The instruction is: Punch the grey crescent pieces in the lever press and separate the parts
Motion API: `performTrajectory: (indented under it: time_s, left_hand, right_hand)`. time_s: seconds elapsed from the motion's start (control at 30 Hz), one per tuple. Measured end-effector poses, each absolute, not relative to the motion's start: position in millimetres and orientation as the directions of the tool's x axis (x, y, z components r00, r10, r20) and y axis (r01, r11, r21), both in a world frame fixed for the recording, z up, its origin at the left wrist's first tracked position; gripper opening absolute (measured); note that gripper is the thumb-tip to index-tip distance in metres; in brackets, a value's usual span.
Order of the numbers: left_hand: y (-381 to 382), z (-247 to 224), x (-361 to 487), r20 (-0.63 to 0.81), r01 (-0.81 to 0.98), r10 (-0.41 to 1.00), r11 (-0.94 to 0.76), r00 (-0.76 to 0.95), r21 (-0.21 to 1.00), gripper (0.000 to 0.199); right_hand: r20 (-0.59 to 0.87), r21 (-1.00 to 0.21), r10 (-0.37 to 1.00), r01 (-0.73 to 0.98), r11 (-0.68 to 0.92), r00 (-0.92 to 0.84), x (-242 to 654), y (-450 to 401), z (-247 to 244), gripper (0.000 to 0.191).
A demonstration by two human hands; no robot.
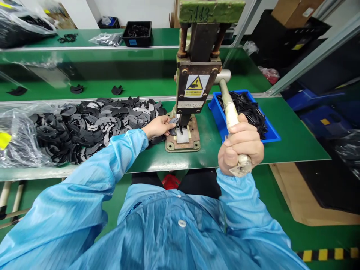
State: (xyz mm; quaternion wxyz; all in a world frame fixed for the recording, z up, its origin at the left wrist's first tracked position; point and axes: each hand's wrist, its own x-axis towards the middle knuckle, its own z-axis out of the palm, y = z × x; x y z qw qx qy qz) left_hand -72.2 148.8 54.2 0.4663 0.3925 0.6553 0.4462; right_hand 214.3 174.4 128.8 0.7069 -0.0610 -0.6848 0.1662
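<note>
My left hand [158, 126] pinches a dark curved plastic part [173, 126] at the base of a hand press [194, 84]. The part sits beside the press's ram [184, 120], above a pale metal plate [182, 136]; whether the ram touches it I cannot tell. My right hand [242, 144] is wrapped round the tape-covered press lever [228, 101], whose upper end joins the side of the press. Left of the press lies a large heap of similar black curved parts [95, 123], close to my left wrist.
Behind the lever stands a blue bin [218, 116] of thin black pieces. A clear plastic bag [19, 138] lies at the left. On the green conveyor rest a few curved parts [116, 90]. A black tray [137, 35] is on the back ledge.
</note>
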Motion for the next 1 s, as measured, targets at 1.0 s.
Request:
performTrajectory:
  time_s: [1.0]
  left_hand:
    - [32, 125, -38, -0.216, -0.107, 0.972, 0.206, -0.091, 0.973, 0.056]
  right_hand:
    - [0.605, -0.674, 0.524, -0.036, 0.738, -0.6, 182, 153, 54, 0.04]
